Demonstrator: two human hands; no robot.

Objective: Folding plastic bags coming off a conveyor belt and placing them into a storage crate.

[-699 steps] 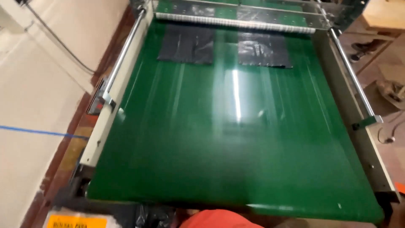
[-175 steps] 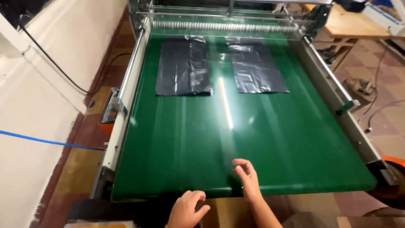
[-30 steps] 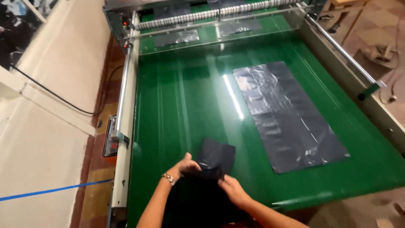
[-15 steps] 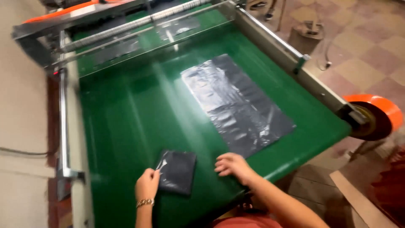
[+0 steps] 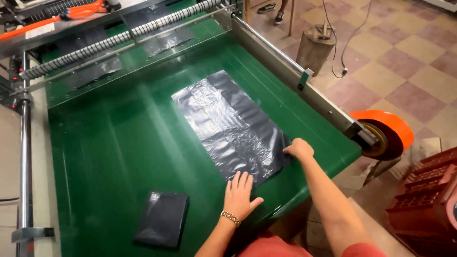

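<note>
A flat black plastic bag [image 5: 228, 126] lies spread on the green conveyor belt [image 5: 119, 147]. My left hand [image 5: 240, 195] rests flat, fingers apart, on the bag's near edge. My right hand [image 5: 299, 149] is curled over the bag's near right corner at the belt's edge and seems to pinch it. A small folded black bag [image 5: 163, 219] lies on the belt to the left of my left hand, apart from it.
A ribbed roller [image 5: 119, 35] and metal frame cross the belt's far end, with more black film [image 5: 166, 42] under it. A metal side rail [image 5: 295, 76] runs along the right. An orange wheel [image 5: 383, 135] sits at the near right corner. Red crates [image 5: 423, 200] stand on the tiled floor.
My left hand has let go of the folded bag and moved right onto the spread bag's near edge. My right hand has shifted to the bag's right corner. The view has swung left.
</note>
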